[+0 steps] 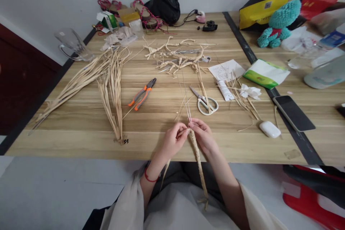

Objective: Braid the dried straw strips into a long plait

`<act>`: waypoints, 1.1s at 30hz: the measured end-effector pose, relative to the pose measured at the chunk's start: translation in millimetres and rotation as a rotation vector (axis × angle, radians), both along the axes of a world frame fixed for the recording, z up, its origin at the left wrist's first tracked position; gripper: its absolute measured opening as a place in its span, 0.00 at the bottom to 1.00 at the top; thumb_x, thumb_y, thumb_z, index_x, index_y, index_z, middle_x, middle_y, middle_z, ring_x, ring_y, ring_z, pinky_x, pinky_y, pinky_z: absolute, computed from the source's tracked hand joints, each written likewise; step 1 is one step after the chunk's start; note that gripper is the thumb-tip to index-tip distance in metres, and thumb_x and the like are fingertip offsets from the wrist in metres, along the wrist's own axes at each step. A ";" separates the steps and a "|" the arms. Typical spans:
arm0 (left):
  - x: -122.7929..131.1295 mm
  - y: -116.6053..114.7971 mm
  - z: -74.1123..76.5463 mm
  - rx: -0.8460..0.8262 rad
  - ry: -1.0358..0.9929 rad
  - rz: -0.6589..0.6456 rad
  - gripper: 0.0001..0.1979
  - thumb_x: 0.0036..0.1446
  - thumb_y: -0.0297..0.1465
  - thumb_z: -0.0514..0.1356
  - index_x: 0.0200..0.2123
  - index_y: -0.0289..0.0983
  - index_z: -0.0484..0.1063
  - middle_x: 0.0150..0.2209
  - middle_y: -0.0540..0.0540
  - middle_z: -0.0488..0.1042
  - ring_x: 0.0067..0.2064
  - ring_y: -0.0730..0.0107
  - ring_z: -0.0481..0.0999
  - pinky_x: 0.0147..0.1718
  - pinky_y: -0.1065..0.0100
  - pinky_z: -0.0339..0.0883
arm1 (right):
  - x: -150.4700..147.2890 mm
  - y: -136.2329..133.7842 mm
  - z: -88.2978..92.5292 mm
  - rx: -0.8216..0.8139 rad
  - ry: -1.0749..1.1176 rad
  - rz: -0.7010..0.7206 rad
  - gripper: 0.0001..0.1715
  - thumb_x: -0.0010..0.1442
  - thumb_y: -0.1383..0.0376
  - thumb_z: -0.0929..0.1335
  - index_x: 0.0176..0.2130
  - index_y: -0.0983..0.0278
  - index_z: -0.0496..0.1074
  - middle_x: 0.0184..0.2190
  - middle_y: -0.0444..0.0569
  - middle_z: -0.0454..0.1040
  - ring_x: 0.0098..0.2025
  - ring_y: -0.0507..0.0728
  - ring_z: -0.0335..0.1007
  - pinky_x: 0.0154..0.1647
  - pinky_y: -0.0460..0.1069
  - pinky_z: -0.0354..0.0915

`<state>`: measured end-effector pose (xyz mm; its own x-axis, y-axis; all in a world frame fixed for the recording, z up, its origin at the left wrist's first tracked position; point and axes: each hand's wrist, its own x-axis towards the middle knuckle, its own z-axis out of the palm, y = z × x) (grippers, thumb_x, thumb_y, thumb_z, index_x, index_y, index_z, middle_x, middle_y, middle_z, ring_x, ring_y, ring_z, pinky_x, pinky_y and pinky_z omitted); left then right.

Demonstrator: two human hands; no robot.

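My left hand (175, 138) pinches a pale straw strand close to the top of a straw-wrapped stem (198, 156). Fingers of my right hand (202, 136) are closed around that stem's upper end, where thin metal wires (187, 102) stick out toward the back of the table. The wrapped part hangs down past the table edge over my lap, with a frayed tip. A loose straw end (166, 169) dangles below my left hand. Beyond my hands lie white-handled scissors (207, 105) and orange-and-grey pliers (142, 94).
Bundles of straw (114, 93) spread over the left side. Wrapped branch pieces (180, 59) lie at the back middle. A glass mug (71, 45) stands far left. On the right are a tube (225, 90), tissue pack (265, 73), phone (294, 113), white case (270, 129) and crocheted toy (281, 23).
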<state>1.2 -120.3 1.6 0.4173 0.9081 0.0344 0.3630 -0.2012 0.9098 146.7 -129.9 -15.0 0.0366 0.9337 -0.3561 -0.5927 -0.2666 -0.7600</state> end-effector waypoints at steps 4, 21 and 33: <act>0.0 -0.3 1.9 -0.064 -0.124 -0.023 0.12 0.61 0.39 0.53 0.38 0.36 0.65 0.27 0.51 0.67 0.28 0.76 0.66 0.28 0.73 0.60 | 0.2 0.4 -0.3 0.003 -0.015 -0.008 0.17 0.44 0.63 0.76 0.37 0.60 0.76 0.28 0.43 0.75 0.30 0.50 0.69 0.35 0.46 0.65; -4.5 -2.4 9.3 -0.092 -0.162 -0.314 0.13 0.60 0.35 0.52 0.45 0.37 0.66 0.37 0.45 0.71 0.35 0.73 0.68 0.35 0.69 0.63 | -0.6 -0.2 2.5 0.018 0.007 0.010 0.18 0.44 0.62 0.76 0.37 0.61 0.74 0.25 0.40 0.73 0.18 0.48 0.63 0.22 0.46 0.63; -0.4 -2.1 14.3 0.016 -0.060 -0.295 0.06 0.58 0.30 0.54 0.38 0.37 0.68 0.35 0.47 0.70 0.32 0.74 0.67 0.32 0.71 0.64 | -0.3 0.0 3.3 -0.002 0.000 0.001 0.17 0.44 0.62 0.75 0.37 0.61 0.74 0.25 0.41 0.72 0.20 0.48 0.63 0.20 0.45 0.61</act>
<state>0.8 -122.4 15.9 0.6597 0.7472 0.0807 0.2321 -0.3046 0.9238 146.4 -129.9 -11.8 0.0356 0.9331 -0.3578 -0.5926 -0.2686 -0.7594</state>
